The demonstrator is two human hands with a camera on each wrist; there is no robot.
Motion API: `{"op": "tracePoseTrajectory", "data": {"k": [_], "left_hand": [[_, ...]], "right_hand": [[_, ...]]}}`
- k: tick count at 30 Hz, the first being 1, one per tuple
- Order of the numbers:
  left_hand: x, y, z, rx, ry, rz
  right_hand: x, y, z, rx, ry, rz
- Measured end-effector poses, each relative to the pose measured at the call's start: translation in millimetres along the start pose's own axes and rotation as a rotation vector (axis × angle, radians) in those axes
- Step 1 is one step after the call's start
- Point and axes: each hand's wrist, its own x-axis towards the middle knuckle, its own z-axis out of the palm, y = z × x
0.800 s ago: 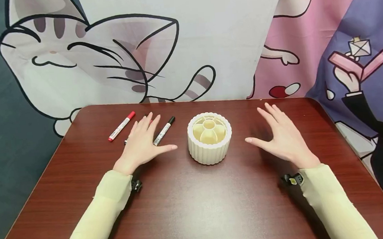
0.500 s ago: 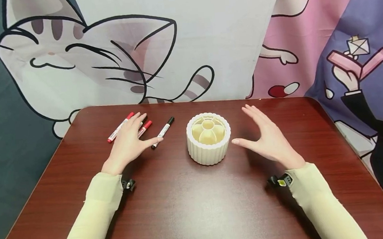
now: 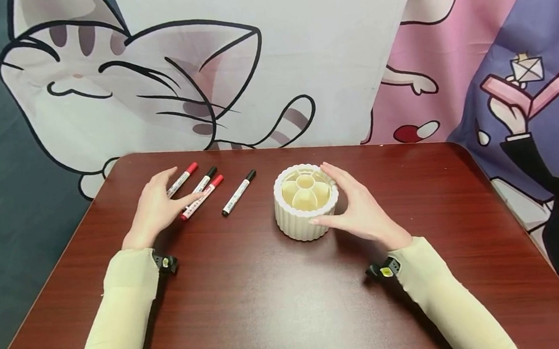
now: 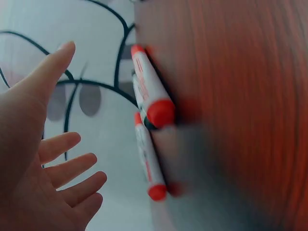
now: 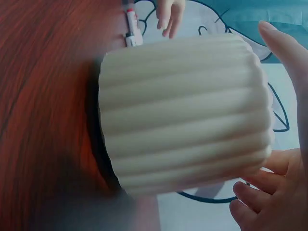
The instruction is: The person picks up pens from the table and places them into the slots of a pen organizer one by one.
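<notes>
A cream ribbed round holder (image 3: 298,224) with petal-shaped compartments stands mid-table. My right hand (image 3: 323,195) wraps its right side, fingers on the far rim and thumb on the front wall. In the right wrist view the holder (image 5: 187,110) fills the frame, with the right hand (image 5: 278,130) cupped around it. Several markers lie to the left: a red-capped one (image 3: 182,179), a black-capped one (image 3: 205,179), another red-capped one (image 3: 203,196) and a black-capped one (image 3: 238,192). My left hand (image 3: 172,189) hovers over the leftmost markers with relaxed fingers, its thumb at the second red marker. The left wrist view shows its spread fingers (image 4: 67,166) beside the red marker (image 4: 151,94).
The dark red wooden table (image 3: 282,309) has rounded far corners and open surface toward me. A cartoon cat cloth (image 3: 148,69) hangs behind the far edge. Wrist cameras (image 3: 165,262) sit at both cuffs.
My right hand moved left from open table and closed around the holder. My left hand slid left from the two right-hand markers to the left end of the row.
</notes>
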Motion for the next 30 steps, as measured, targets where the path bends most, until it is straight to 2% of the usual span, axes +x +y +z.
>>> {"op": "tracePoseTrajectory", "data": {"k": [5, 11, 22, 30], "left_hand": [[2.5, -18.2, -4.3, -0.002, -0.030, -0.072], [5.5, -36.5, -4.6, 0.005, -0.044, -0.092], [5.2, -39.7, -5.6, 0.050, -0.054, -0.191], [8.4, -42.9, -4.5, 0.080, -0.057, -0.210]], "right_hand": [[0.5, 0.5, 4.0, 0.006, 0.011, 0.030], [0.4, 1.1, 2.6, 0.004, 0.005, 0.040], [2.5, -0.5, 2.7, 0.015, -0.014, 0.048], [3.5, -0.9, 1.7, 0.019, -0.020, 0.058]]}}
